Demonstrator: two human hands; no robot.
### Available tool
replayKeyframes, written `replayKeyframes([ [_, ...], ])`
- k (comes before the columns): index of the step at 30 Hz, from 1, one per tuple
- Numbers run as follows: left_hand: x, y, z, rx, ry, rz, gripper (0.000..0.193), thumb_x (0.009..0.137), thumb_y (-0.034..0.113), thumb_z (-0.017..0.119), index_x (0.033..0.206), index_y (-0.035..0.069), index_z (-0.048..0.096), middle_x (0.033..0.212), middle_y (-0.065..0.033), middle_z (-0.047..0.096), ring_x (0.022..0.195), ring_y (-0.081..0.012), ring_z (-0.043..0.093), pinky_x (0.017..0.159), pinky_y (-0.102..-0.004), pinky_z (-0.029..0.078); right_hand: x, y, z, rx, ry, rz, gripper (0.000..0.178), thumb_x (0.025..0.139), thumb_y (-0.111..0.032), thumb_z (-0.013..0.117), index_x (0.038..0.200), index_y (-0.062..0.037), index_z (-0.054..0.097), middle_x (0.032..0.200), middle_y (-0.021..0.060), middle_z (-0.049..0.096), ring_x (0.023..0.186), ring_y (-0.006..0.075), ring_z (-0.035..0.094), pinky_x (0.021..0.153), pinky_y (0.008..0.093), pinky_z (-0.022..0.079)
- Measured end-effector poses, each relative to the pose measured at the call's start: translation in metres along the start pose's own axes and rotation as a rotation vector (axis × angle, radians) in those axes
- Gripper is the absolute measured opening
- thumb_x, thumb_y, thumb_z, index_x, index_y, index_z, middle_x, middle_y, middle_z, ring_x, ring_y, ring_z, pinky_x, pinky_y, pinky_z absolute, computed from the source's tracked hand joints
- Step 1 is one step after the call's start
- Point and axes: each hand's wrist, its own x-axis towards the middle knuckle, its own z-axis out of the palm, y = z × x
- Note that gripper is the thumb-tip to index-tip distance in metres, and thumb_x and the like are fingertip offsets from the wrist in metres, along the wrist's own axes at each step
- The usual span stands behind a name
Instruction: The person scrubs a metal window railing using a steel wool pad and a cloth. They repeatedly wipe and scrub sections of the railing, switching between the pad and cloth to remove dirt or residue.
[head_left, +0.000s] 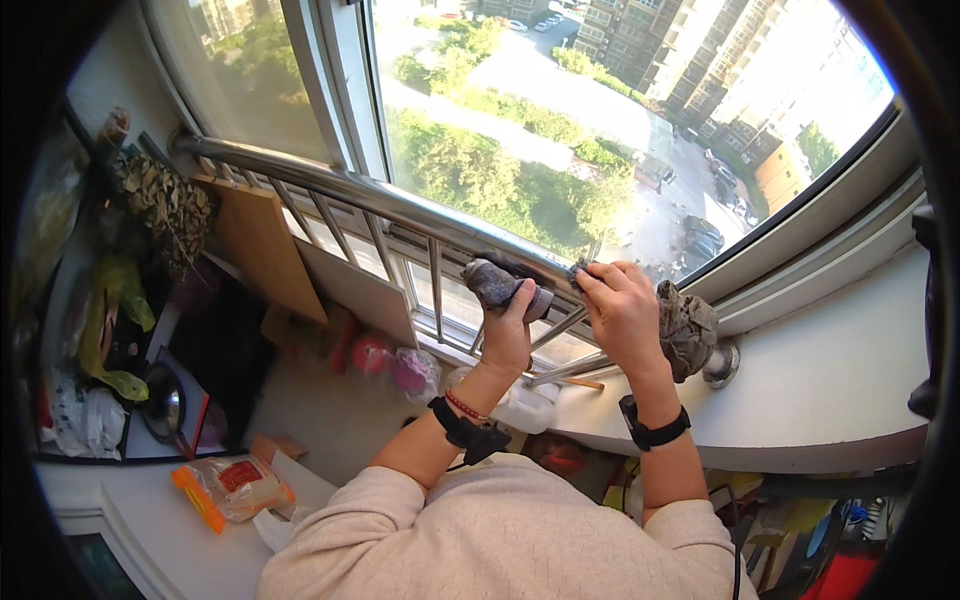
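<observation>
I see the left hand (508, 338) closed around a bunched grey cloth (500, 284) beside the metal rail (380, 200); the thumb lies across its near side, the cloth bulging out to the left of it. The other fingers of that hand are hidden from me behind it. The right hand (622, 310) is curled, its fingertips at a small dark-grey clump (577, 270) by the rail; I can't tell how firmly they grip it, or whether it joins the cloth. The right palm is turned out of my sight.
</observation>
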Motion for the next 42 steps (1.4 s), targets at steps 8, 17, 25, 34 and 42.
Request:
replayKeyframes([
  [8,0.05,0.018,-0.042,-0.235,-0.172,-0.213,0.062,0.092,0.057,0.066,0.136,0.015,0.056,0.131,-0.0014,0.064,0.126,-0.0203,0.057,0.109,-0.0407,0.046,0.085,-0.038,0.065,0.163,-0.063,-0.033,0.024,0.078,-0.003,0.07,0.099,-0.0089,0.079,0.097,0.0057,0.073,0.096,0.0286,0.065,0.084,0.0411,0.053],
  [17,0.052,0.015,-0.048,-0.336,-0.333,-0.219,0.098,0.073,0.085,0.054,0.149,0.024,0.044,0.146,0.0023,0.054,0.136,-0.0168,0.048,0.117,-0.0398,0.035,0.063,-0.035,0.058,0.147,0.026,-0.107,0.025,0.075,-0.006,0.07,0.096,-0.0132,0.08,0.097,0.0013,0.073,0.094,0.0266,0.065,0.083,0.039,0.054],
  [25,0.052,0.023,-0.049,-0.368,-0.347,-0.267,0.097,0.076,0.086,0.051,0.149,0.022,0.044,0.146,0.0032,0.053,0.135,-0.017,0.049,0.115,-0.0401,0.039,0.107,-0.057,0.082,0.213,-0.026,-0.143,0.019,0.08,-0.006,0.07,0.094,-0.0119,0.081,0.097,0.0031,0.074,0.092,0.0276,0.066,0.082,0.0384,0.056],
  [34,0.065,0.011,-0.054,-0.385,-0.319,-0.331,0.094,0.078,0.084,0.051,0.147,0.021,0.045,0.14,0.0031,0.057,0.127,-0.0152,0.053,0.108,-0.0379,0.042,0.117,-0.046,0.092,0.219,-0.099,-0.038,0.015,0.087,-0.008,0.067,0.096,-0.0065,0.078,0.094,0.0083,0.073,0.089,0.031,0.064,0.079,0.0395,0.054],
  [42,0.066,0.012,-0.056,-0.349,-0.376,-0.322,0.095,0.081,0.084,0.048,0.151,0.021,0.042,0.146,0.0023,0.053,0.136,-0.0153,0.048,0.116,-0.0365,0.037,0.098,-0.045,0.063,0.227,-0.179,0.01,0.016,0.087,-0.007,0.069,0.099,-0.0062,0.079,0.098,0.0083,0.074,0.092,0.0318,0.064,0.081,0.0395,0.054],
])
